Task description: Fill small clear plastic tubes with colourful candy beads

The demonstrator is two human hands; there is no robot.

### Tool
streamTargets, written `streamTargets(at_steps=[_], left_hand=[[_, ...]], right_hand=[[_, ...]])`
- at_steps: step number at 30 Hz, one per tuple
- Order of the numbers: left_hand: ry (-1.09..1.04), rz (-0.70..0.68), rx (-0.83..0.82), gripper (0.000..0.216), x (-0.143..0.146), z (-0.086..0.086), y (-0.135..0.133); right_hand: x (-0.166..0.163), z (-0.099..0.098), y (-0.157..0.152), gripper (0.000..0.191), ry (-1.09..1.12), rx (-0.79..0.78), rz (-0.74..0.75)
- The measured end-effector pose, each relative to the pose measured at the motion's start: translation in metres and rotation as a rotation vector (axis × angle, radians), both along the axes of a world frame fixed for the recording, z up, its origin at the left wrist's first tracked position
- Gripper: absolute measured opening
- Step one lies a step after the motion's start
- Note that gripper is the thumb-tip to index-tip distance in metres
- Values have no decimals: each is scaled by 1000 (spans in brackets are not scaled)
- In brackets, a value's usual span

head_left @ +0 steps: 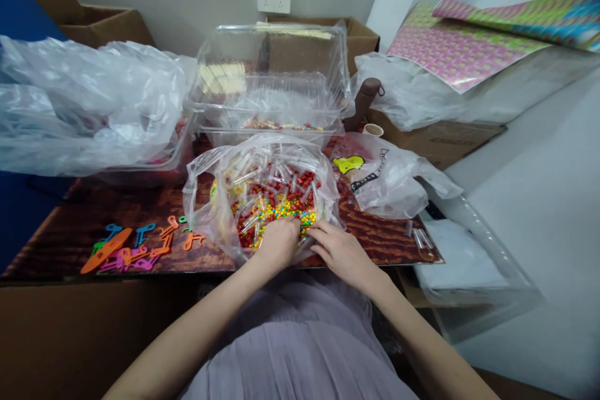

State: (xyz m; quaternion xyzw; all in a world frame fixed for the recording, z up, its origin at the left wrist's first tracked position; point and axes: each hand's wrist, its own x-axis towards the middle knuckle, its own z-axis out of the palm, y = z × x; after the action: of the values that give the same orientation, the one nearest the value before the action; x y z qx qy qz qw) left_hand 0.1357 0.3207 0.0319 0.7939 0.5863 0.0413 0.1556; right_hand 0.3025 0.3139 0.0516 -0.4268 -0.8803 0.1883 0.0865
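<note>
In front of me on the table stands an open clear plastic bag [206,212]. It holds small round coloured candies [281,207], dark red pieces [304,184] and many small clear tubes [248,165]. My left hand [281,240] is in the near part of the bag with its fingers curled down at the candies. What those fingers hold, if anything, is hidden. Beside it, my right hand [337,253] reaches over the bag's near right edge. Its fingers are apart, with the tips at the candies and near the left hand, and nothing shows in them.
Coloured plastic clips [135,250] lie on the left of the table. Behind the bag stands a clear lidded box [276,100]. A brown bottle [363,103], a paper cup [373,130], a printed plastic bag [389,175] and several loose tubes [422,239] are to the right.
</note>
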Motion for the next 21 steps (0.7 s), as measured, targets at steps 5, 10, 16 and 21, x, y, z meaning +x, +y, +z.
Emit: streamTargets(at_steps=[5,10,16,21], left_hand=[[-230,105,10,20,-10,-7,-1],[-674,234,-102,17,-21,-7,2],[-1263,402,-476,27,-35,1,0],[-1458,496,-607,40,-46,9,-7]], right_hand=[[1,-2,-2,26,42,-17,-8],[-1,-5,0,22,46,-43,-39],[-6,-6,5,16,10,-14,-72],[-12,-6,10,18,5,14,-114]])
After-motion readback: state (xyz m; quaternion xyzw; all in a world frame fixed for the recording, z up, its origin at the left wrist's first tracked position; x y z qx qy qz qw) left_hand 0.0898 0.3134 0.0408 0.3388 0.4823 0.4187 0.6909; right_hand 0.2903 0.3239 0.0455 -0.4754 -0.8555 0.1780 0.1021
